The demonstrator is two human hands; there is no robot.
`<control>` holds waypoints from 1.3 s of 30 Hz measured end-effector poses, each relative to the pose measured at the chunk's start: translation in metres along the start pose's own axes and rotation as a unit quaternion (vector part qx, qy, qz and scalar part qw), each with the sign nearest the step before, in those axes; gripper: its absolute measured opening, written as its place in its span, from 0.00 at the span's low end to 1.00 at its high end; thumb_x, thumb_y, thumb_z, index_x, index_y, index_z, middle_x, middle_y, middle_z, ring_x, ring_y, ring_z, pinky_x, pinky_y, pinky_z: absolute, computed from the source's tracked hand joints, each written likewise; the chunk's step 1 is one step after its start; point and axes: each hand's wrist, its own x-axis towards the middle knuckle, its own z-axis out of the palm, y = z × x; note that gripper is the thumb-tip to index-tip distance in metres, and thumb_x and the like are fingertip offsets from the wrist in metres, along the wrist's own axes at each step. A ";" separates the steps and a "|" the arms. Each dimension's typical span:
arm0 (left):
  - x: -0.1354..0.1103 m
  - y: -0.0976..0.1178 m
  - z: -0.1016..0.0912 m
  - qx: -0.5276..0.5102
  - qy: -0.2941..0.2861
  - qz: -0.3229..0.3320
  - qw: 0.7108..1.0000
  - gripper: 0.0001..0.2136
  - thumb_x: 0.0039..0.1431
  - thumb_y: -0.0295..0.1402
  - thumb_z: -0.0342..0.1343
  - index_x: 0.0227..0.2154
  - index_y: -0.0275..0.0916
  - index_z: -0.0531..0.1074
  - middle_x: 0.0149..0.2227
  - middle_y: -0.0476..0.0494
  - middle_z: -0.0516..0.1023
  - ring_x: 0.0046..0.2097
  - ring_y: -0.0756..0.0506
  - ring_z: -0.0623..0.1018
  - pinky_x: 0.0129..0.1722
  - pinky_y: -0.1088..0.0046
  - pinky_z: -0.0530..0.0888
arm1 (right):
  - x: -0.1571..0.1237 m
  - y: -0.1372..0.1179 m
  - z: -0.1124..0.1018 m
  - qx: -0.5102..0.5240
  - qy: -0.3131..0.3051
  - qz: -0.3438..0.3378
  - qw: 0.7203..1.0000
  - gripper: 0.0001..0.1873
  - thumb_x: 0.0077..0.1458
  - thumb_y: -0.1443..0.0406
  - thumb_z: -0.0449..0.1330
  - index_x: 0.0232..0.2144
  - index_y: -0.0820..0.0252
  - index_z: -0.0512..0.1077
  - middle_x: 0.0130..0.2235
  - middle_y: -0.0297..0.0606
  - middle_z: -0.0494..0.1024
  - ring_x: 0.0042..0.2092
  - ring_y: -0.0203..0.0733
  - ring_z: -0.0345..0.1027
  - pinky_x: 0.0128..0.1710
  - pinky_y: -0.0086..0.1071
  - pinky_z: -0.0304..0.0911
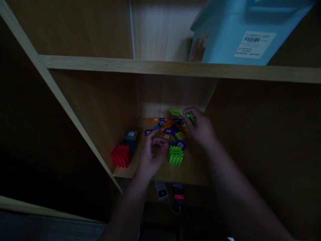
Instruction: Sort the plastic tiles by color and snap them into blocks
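My right hand (pixel 197 125) pinches light-green toothed plastic tiles (pixel 176 112) above the back of the shelf; green shows on both sides of the fingers. Lower and to the left, my left hand (pixel 153 152) hovers with its index finger stretched out and the other fingers loosely bent, nothing visible in it. Just right of it stands a neat stack of green toothed tiles (pixel 176 155). Beyond both hands lies a loose pile of orange, purple, blue and yellow tiles (pixel 167 131), partly covered by my left hand.
At the shelf's left side sit a red tile stack (pixel 121 156) and a darker stack (pixel 130 136). A blue plastic bin (pixel 225 40) rests on the upper shelf board (pixel 140 67). Below are a white device (pixel 160 190) with a cable and a phone (pixel 178 194).
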 end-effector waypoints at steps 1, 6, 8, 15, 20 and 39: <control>-0.001 0.000 0.000 -0.010 -0.018 -0.001 1.000 0.31 0.73 0.42 0.62 0.72 0.48 0.56 0.47 0.43 0.82 0.49 0.41 0.82 0.53 0.60 0.76 | -0.015 -0.012 -0.006 0.032 -0.002 -0.011 0.999 0.11 0.72 0.55 0.59 0.48 0.51 0.76 0.46 0.39 0.85 0.45 0.49 0.80 0.48 0.39 0.72; -0.007 0.000 0.002 -0.084 -0.086 0.000 0.993 0.38 0.73 0.47 0.62 0.76 0.52 0.48 0.46 0.43 0.84 0.49 0.41 0.84 0.51 0.60 0.79 | -0.072 -0.046 -0.011 0.100 -0.058 -0.050 0.992 0.04 0.71 0.59 0.62 0.44 0.48 0.76 0.41 0.34 0.85 0.41 0.46 0.80 0.43 0.37 0.73; -0.007 0.002 0.003 -0.115 -0.074 0.000 0.991 0.34 0.72 0.46 0.63 0.73 0.51 0.54 0.45 0.44 0.85 0.49 0.42 0.85 0.51 0.62 0.80 | -0.083 -0.050 -0.009 0.111 -0.059 -0.056 0.991 0.03 0.71 0.60 0.62 0.43 0.48 0.76 0.40 0.34 0.85 0.40 0.46 0.80 0.41 0.37 0.74; -0.005 0.007 0.001 -0.092 -0.038 -0.016 0.995 0.11 0.73 0.43 0.64 0.43 0.40 0.76 0.31 0.46 0.86 0.31 0.49 0.84 0.33 0.75 0.78 | -0.100 -0.047 -0.003 0.101 -0.032 -0.069 0.992 0.03 0.71 0.62 0.64 0.44 0.51 0.78 0.40 0.36 0.86 0.41 0.45 0.82 0.43 0.36 0.76; -0.004 0.011 0.002 -0.102 -0.018 -0.054 0.993 0.13 0.71 0.45 0.65 0.42 0.39 0.77 0.28 0.46 0.86 0.26 0.48 0.82 0.29 0.75 0.77 | -0.119 -0.039 -0.004 0.085 0.079 0.016 0.993 0.19 0.63 0.58 0.73 0.54 0.47 0.77 0.47 0.36 0.87 0.44 0.47 0.84 0.44 0.39 0.78; -0.001 0.010 0.004 -0.094 0.013 -0.047 0.994 0.14 0.70 0.46 0.65 0.46 0.40 0.79 0.32 0.46 0.87 0.31 0.44 0.87 0.36 0.68 0.83 | -0.120 -0.044 0.001 0.182 0.071 -0.064 0.979 0.17 0.65 0.75 0.64 0.43 0.47 0.84 0.41 0.34 0.78 0.41 0.39 0.77 0.37 0.33 0.74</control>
